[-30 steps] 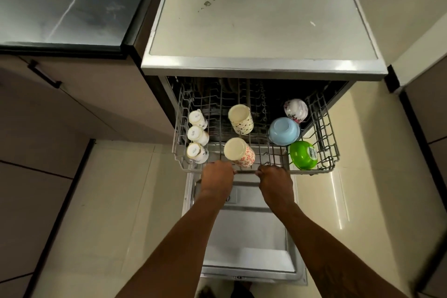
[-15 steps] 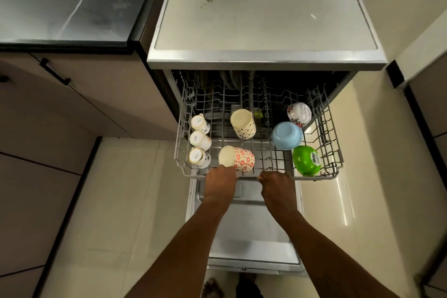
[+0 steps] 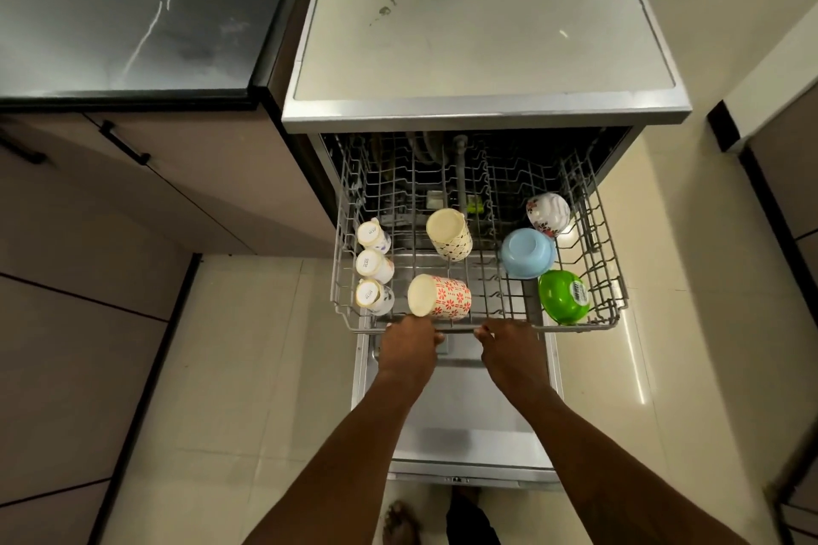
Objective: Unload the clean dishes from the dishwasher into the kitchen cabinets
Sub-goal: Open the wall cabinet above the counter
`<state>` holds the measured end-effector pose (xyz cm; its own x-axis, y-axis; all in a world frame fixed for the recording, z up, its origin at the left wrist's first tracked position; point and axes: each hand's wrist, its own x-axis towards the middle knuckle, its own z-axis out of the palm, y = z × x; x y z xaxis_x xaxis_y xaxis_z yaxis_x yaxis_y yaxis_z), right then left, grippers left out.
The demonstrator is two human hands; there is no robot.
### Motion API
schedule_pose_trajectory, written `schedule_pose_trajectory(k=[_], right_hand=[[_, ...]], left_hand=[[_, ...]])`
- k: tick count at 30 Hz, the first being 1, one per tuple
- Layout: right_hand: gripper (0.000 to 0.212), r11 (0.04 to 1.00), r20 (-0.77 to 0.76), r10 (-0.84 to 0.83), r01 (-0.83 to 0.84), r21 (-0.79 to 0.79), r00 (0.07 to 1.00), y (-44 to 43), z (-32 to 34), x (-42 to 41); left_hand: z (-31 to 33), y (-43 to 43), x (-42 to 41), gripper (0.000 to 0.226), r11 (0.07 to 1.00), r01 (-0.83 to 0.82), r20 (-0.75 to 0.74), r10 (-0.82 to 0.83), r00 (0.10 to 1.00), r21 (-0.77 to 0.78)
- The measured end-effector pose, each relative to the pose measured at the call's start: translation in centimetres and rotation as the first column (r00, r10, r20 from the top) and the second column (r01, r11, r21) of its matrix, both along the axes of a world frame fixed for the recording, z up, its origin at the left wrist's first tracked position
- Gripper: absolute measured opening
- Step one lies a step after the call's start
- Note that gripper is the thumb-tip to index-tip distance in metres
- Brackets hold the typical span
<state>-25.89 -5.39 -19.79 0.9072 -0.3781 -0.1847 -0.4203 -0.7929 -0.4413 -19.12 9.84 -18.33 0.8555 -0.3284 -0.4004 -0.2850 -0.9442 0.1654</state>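
The dishwasher's upper wire rack [image 3: 611, 261] is pulled out over the open door [image 3: 460, 425]. My left hand [image 3: 409, 350] and my right hand [image 3: 513, 350] both grip its front rail. In the rack lie three small white cups [image 3: 374, 266] at the left. A red-flowered mug [image 3: 440, 296] and a dotted cream mug [image 3: 449, 234] sit in the middle. At the right are a blue bowl [image 3: 526, 252], a green bowl [image 3: 563, 296] and a white flowered bowl [image 3: 548, 213], all upturned.
The dishwasher's grey top [image 3: 482, 27] is straight ahead. A dark marble counter [image 3: 128, 9] with cabinet drawers and black handles [image 3: 124, 142] stands to the left. Cream floor tiles lie on both sides. My foot [image 3: 398, 522] shows below the door.
The rack has slid further out toward me with both hands on its front rail; the red-flowered mug has tipped onto its side.
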Motion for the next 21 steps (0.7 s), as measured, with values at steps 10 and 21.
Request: schedule_pose_trajectory(k=[10,21], right_hand=[[0.023,0.993,-0.019,0.111,-0.11,0.052,0.994,0.0,9.8,4.1],[0.02,0.968,0.122,0.252,-0.251,-0.021,0.96,2.6,23.9,14.0]], left_hand=[[10.6,1.1,4.7,0.032,0.992,0.105,0.079,-0.11,0.991,0.066],[26.2,5.5,12.2,0.03,0.999,0.04,0.283,-0.042,0.958,0.013]])
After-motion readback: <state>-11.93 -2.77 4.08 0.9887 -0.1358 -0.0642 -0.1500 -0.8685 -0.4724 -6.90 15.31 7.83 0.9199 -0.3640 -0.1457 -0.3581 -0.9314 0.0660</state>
